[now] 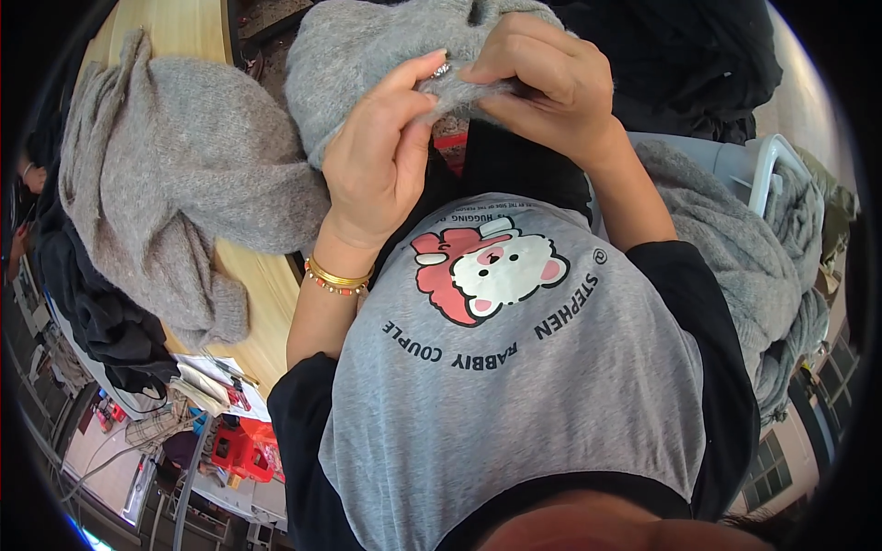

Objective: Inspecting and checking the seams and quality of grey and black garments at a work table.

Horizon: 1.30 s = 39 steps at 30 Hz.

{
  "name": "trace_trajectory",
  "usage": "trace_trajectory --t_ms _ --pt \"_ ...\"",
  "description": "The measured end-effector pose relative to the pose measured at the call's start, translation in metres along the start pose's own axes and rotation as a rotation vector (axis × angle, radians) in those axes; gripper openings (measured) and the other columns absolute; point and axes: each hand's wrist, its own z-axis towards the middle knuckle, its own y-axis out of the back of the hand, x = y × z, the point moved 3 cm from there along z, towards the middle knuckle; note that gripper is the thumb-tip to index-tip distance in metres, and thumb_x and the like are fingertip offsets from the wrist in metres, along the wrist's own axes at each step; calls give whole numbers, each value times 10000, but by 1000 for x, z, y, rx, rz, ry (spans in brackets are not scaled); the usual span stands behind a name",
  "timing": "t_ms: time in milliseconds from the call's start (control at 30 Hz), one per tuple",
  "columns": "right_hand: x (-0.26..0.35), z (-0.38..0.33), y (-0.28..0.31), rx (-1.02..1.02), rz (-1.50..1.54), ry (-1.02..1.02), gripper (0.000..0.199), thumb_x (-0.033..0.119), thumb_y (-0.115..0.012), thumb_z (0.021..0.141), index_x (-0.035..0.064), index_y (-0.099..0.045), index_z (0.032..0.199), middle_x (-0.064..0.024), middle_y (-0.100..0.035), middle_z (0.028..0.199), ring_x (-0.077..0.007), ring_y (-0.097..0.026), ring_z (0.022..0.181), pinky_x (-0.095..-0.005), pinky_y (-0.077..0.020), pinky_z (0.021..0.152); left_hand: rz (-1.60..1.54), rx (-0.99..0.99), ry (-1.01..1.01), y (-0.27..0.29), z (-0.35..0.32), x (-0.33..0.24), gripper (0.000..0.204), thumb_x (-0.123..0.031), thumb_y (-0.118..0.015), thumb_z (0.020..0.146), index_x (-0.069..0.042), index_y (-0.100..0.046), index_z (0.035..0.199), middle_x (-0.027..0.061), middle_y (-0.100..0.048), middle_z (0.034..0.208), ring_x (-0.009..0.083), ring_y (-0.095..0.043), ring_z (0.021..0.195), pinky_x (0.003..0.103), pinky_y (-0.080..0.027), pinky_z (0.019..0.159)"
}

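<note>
A fuzzy grey knit garment (367, 50) lies bunched ahead of me, over my lap. One edge of it is drawn up between my two hands. My left hand (378, 156), with a ring and with bracelets at the wrist, pinches that edge between thumb and fingers. Close by on the right, my right hand (556, 87) grips the same edge with its fingers closed and knuckles up. The stretch of knit between them looks thin and pulled taut. Whether a small tool or thread is inside the right fingers cannot be seen.
Another grey knit garment (197, 138) drapes over the wooden table (262, 285) at left. More grey knits (735, 230) fill a pale plastic bin (684, 151) at right. Black cloth (680, 55) lies beyond it. A red basket (243, 455) stands at lower left.
</note>
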Motion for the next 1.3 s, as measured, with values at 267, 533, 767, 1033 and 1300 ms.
trace_trajectory --t_ms 267,533,767,1033,1300 --pt "1 12 -2 -13 126 31 139 -28 -700 708 33 -615 798 -49 -591 706 -173 -582 577 -242 -436 513 82 45 364 11 -17 21 226 67 -588 812 -19 -577 1021 122 -685 985 172 -659 773 259 -516 670" --pt "-49 -31 16 672 319 -428 147 -4 -687 784 -32 -617 911 -22 -581 881 -120 -519 799 -243 -403 718 18 124 678 53 -20 50 179 -10 -629 807 -25 -705 968 66 -679 838 85 -563 636 230 -453 592" --pt "-66 -47 44 543 505 -673 136 126 -621 898 -3 -630 939 25 -584 878 -66 -511 821 -213 -408 743 -535 90 996 61 -44 58 124 -86 -648 882 -13 -705 964 4 -687 881 60 -604 747 204 -465 669" --pt "-53 -32 54 -40 467 -737 170 147 -599 930 21 -640 1036 -4 -626 1003 -83 -570 935 -193 -416 832 -1059 25 1098 52 -22 33 154 -137 -616 928 -13 -668 1003 8 -678 954 58 -597 909 197 -442 825" --pt "4 -6 -26 289 9 -351 316 229 -726 790 -23 -677 973 -116 -682 877 -160 -643 837 -281 -490 735 -845 -118 989 21 -14 13 136 -83 -643 912 -3 -656 1021 -10 -646 889 17 -553 800 152 -420 688"
